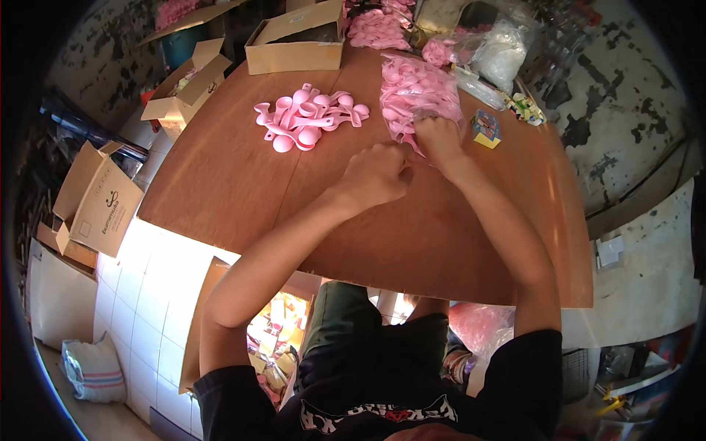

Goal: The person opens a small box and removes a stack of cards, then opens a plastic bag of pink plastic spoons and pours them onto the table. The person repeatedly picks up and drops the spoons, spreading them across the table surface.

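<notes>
A clear plastic bag (419, 84) packed with pink measuring scoops lies on the table, its near end toward me. My right hand (439, 140) is closed on the gathered near end of the bag. Beside it, my left hand (375, 173) is closed, its fingertips pinching the bag's near corner; the exact grip is partly hidden by the fingers. To the left, a loose pile of pink scoops (309, 117) with round bowls and short handles rests on the wood, apart from both hands.
The brown wooden table (243, 176) carries an open cardboard box (294, 44) at its far side. Right of the bag stand a small blue and yellow box (486, 128) and colourful wrappers (526, 109). More bagged pink scoops (379, 29) lie farther back. Cardboard cartons (107, 198) stand left.
</notes>
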`<state>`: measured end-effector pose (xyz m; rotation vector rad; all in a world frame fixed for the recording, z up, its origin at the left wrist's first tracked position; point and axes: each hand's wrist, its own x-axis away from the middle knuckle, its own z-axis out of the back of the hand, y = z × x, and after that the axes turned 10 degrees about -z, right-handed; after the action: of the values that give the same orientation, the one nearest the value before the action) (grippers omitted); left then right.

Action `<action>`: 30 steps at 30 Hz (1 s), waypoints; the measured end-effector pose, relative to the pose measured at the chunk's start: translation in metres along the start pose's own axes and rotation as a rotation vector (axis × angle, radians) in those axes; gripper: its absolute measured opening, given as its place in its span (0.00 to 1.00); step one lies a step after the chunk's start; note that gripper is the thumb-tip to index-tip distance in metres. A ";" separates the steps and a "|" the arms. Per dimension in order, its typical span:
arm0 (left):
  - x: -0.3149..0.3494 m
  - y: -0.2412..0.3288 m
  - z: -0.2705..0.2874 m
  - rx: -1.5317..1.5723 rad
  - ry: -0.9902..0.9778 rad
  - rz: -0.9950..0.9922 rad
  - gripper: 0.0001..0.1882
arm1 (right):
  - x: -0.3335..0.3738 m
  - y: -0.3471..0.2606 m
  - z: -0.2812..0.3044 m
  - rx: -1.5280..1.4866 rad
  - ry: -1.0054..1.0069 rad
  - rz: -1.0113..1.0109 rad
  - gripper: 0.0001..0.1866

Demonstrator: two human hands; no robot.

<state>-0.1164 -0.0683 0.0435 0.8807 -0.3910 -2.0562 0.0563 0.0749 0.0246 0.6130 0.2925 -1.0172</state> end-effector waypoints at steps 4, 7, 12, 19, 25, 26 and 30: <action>-0.010 -0.002 -0.004 -0.112 0.064 0.117 0.17 | 0.017 -0.021 -0.012 0.192 0.217 -0.081 0.07; -0.009 -0.008 -0.002 -0.127 0.036 0.137 0.18 | 0.025 -0.026 0.020 0.127 0.161 -0.067 0.11; -0.016 -0.020 -0.014 -0.048 0.114 0.147 0.19 | 0.046 -0.009 0.046 -0.166 0.142 -0.160 0.17; -0.023 -0.015 -0.021 0.102 0.168 0.185 0.20 | 0.097 0.022 0.068 -0.528 0.213 -0.146 0.23; -0.025 0.005 -0.044 0.319 0.281 0.147 0.20 | 0.115 0.048 0.075 -1.380 0.037 -0.626 0.12; -0.029 0.013 -0.051 0.323 0.273 0.138 0.20 | 0.118 0.054 0.071 -1.613 -0.052 -0.735 0.10; -0.040 0.037 -0.071 1.067 0.091 0.422 0.20 | 0.122 0.033 0.070 -1.960 -0.154 -0.877 0.11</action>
<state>-0.0292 -0.0554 0.0317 1.3275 -1.5494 -1.3250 0.1434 -0.0403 0.0302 -1.4762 1.2312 -1.0560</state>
